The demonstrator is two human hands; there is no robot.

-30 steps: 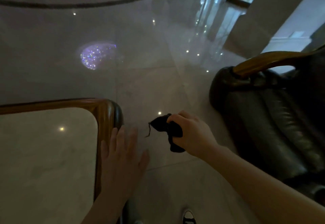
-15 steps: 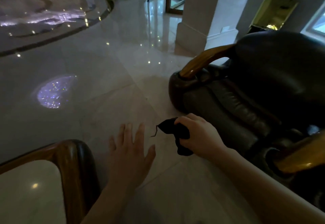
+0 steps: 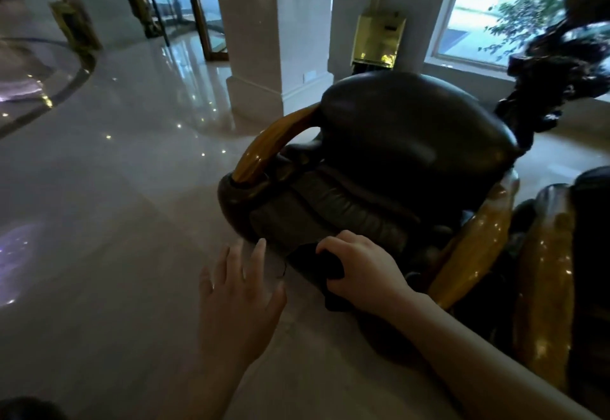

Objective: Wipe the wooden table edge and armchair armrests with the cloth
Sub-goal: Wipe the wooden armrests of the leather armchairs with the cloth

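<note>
Your cloth (image 3: 325,266) is bunched in your right hand (image 3: 361,273), fingers closed round it, ready to wipe the near armrest (image 3: 475,248) at 3 o'clock. Your left hand (image 3: 239,291) hovers flat, fingers spread, holding nothing. The far armrest (image 3: 267,149) curves at 12 o'clock.

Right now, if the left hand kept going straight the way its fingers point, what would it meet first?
Probably the armchair's dark leather front: the open left hand points up-frame, fingertips just short of it. Depth is unclear, so it may be lower than it looks.
</note>
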